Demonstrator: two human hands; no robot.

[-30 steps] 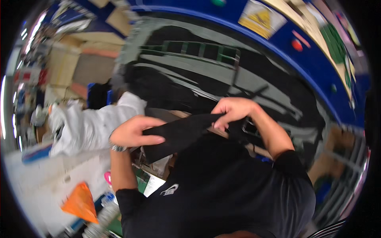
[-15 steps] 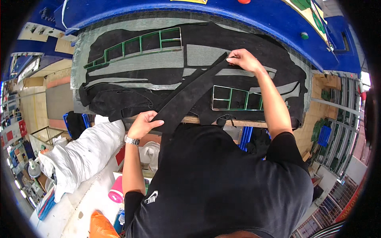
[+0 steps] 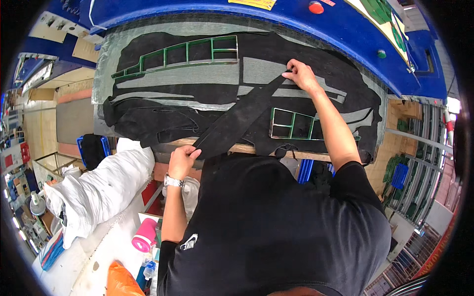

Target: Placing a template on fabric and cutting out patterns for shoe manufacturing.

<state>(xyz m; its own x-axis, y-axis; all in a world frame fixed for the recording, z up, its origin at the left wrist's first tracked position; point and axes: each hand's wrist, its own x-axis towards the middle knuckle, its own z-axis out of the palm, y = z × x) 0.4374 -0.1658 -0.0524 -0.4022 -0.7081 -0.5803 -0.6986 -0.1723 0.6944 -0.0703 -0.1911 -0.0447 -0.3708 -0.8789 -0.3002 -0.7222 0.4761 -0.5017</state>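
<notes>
A long, tapering strip of black leather-like material [image 3: 242, 118] stretches diagonally between my two hands. My left hand [image 3: 183, 160], wearing a metal watch, pinches its near left edge close to my body. My right hand [image 3: 302, 78] pinches the narrow far end, farther off and to the right. Under the strip lies a large black sheet [image 3: 296, 47] of irregular outline, with long cut-out gaps showing the grey board [image 3: 104, 64]. A green-edged cutting die [image 3: 187, 52] rests on the sheet at the far left. Another cutting die [image 3: 293, 126] lies near my right forearm, which partly covers it.
A blue machine body [image 3: 197, 11] with a red button [image 3: 316, 7] spans the far side. At the left are a white cloth bundle [image 3: 106, 187], a pink cup [image 3: 144, 236] and an orange bag [image 3: 123, 281]. Metal racks [image 3: 424, 163] stand at the right.
My left hand has shifted slightly and regripped along the strip's edge, and the strip now shows broader and flatter. My right hand keeps its pinch. The whole view has shifted a little.
</notes>
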